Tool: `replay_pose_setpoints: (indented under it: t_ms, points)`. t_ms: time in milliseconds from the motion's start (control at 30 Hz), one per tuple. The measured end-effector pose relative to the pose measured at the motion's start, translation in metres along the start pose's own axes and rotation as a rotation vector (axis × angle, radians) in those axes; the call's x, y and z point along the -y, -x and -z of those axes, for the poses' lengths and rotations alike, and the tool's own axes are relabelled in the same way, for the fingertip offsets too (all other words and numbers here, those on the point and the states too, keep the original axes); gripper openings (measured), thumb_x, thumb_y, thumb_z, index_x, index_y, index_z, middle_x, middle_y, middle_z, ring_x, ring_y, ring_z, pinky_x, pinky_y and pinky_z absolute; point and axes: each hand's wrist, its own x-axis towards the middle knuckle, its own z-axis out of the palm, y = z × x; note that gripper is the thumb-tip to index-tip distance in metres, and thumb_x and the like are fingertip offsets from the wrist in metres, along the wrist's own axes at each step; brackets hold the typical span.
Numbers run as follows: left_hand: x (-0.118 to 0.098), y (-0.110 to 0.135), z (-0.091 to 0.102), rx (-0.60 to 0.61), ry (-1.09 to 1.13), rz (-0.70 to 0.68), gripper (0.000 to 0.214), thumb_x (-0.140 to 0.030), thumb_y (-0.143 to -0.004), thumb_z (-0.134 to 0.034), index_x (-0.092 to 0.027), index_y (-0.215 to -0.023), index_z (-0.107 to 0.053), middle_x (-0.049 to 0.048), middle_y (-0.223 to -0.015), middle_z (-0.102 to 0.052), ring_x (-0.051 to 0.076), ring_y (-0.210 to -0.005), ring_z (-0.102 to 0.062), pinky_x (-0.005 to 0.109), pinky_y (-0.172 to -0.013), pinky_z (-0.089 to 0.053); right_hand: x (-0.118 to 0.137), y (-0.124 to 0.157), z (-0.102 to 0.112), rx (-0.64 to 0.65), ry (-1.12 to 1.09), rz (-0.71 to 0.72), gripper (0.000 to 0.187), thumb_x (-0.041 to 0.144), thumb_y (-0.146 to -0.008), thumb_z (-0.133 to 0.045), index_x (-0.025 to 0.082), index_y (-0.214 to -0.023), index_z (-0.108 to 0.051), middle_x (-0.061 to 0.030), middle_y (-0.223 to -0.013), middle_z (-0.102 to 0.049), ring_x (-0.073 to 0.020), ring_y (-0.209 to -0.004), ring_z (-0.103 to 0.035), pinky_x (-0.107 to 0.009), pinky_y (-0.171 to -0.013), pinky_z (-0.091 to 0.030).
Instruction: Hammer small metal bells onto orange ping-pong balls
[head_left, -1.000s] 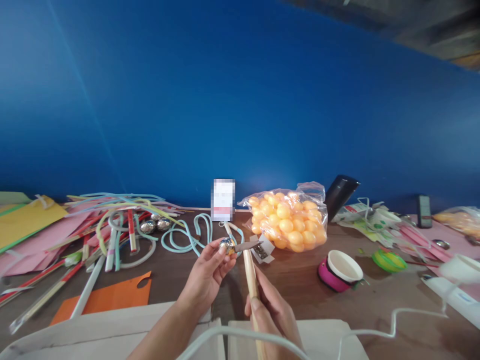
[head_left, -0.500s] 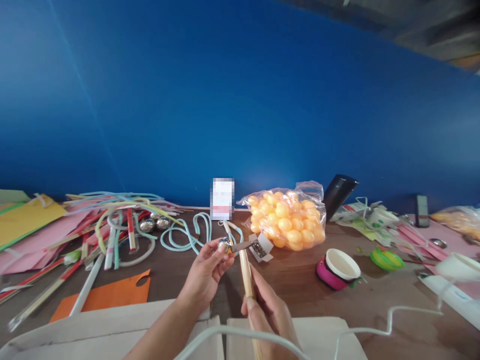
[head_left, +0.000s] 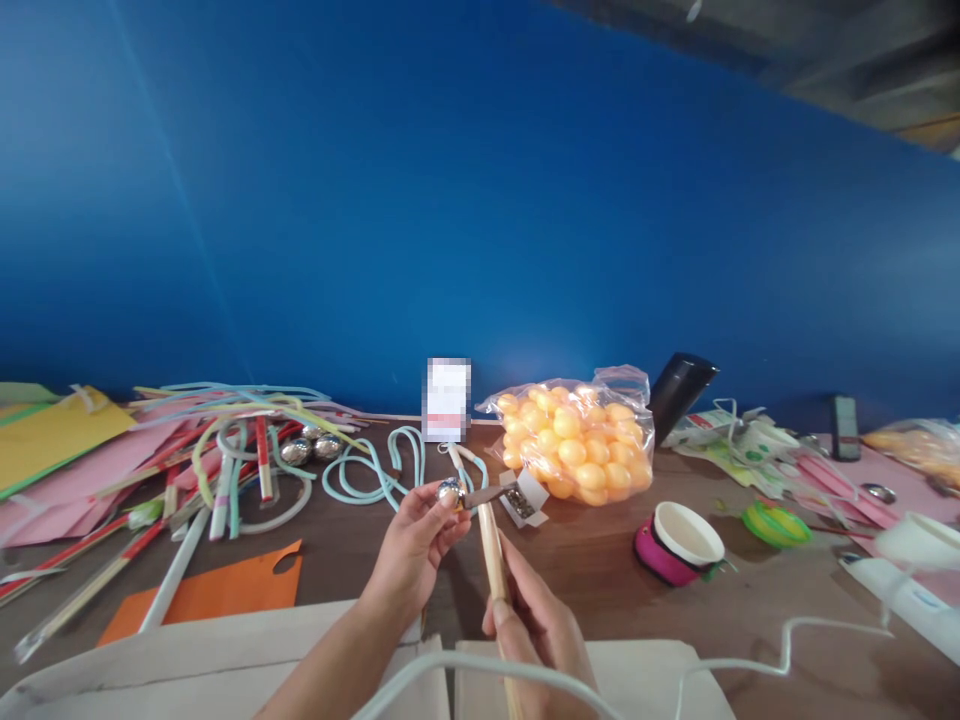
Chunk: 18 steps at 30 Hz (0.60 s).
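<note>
— Silver, that little ball (head_left: 451, 491): who has it?

— The left hand (head_left: 415, 545) does, pinched between thumb and fingertips and lifted just above the brown table (head_left: 600, 580).

— And the other hand?

— The right hand (head_left: 536, 630) is wrapped around the pale wooden handle of a small hammer (head_left: 491, 545), low on the shaft. The dark metal head sits at the top, lying sideways, with one end right against the ball. Whether it truly touches, I cannot tell.

— So both hands are closed?

— Yes, each clamped on its own thing, with the two hands close together, the left slightly farther forward.

— What lies beyond them?

— Just past the hammer head there is a small open white box (head_left: 526, 497), and behind that a clear bag of orange balls (head_left: 574, 440). Looped pale-blue cord (head_left: 367, 470) lies beyond the left hand.

— Farther out to the left?

— A heap of coloured tubes and sticks (head_left: 225, 450), two more silver balls (head_left: 311, 449) among them, and an orange sheet (head_left: 217, 590) nearer the left forearm.

— And to the right?

— A pink cup with a white cup inside (head_left: 675, 545) lies tipped on its side, well apart from the right hand. A white cable (head_left: 750, 665) curves across the near edge.
</note>
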Motion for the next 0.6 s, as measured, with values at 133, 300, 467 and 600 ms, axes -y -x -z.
replay_pose_setpoints:
  t_ms: [133,300,467,600]
  points:
    - [-0.0003,0.0017,-0.0001,0.011,0.001,0.001,0.025,-0.023,-0.068,-0.071,-0.017,-0.087,-0.056,-0.0008,-0.077,-0.061,0.010,-0.069,-0.063,0.020,-0.067,-0.052,0.0003,-0.0003,0.0007,0.005,-0.006,0.004,0.051,0.029,-0.083,-0.046,0.018,-0.133,-0.041,0.0001,-0.063,-0.059,-0.0105,-0.045,-0.044,-0.019,-0.041,-0.036]
    - [-0.0006,0.0018,-0.0004,0.016,-0.016,0.005,0.025,-0.024,-0.069,-0.070,-0.018,-0.088,-0.055,-0.0012,-0.077,-0.061,0.011,-0.070,-0.063,0.020,-0.066,-0.052,-0.0005,-0.0004,0.0007,-0.007,-0.030,-0.022,0.052,0.034,-0.083,-0.047,0.019,-0.132,-0.042,0.0006,-0.061,-0.056,-0.0101,-0.043,-0.041,-0.020,-0.039,-0.035]
    - [-0.0018,0.0018,-0.0012,0.023,-0.017,0.009,0.024,-0.023,-0.069,-0.070,-0.017,-0.088,-0.056,-0.0007,-0.075,-0.061,0.011,-0.069,-0.063,0.019,-0.065,-0.052,-0.0006,0.0000,0.0010,0.010,-0.026,-0.031,0.051,0.033,-0.082,-0.048,0.020,-0.131,-0.043,0.0003,-0.063,-0.056,-0.0101,-0.044,-0.042,-0.020,-0.040,-0.035]
    - [-0.0032,0.0017,-0.0012,0.031,0.028,0.039,0.021,-0.022,-0.070,-0.069,-0.017,-0.086,-0.057,-0.0008,-0.074,-0.061,0.010,-0.069,-0.063,0.019,-0.067,-0.052,-0.0004,0.0014,0.0024,0.004,-0.097,-0.024,0.054,0.039,-0.085,-0.044,0.019,-0.135,-0.038,0.0003,-0.064,-0.056,-0.0094,-0.041,-0.040,-0.020,-0.038,-0.033]
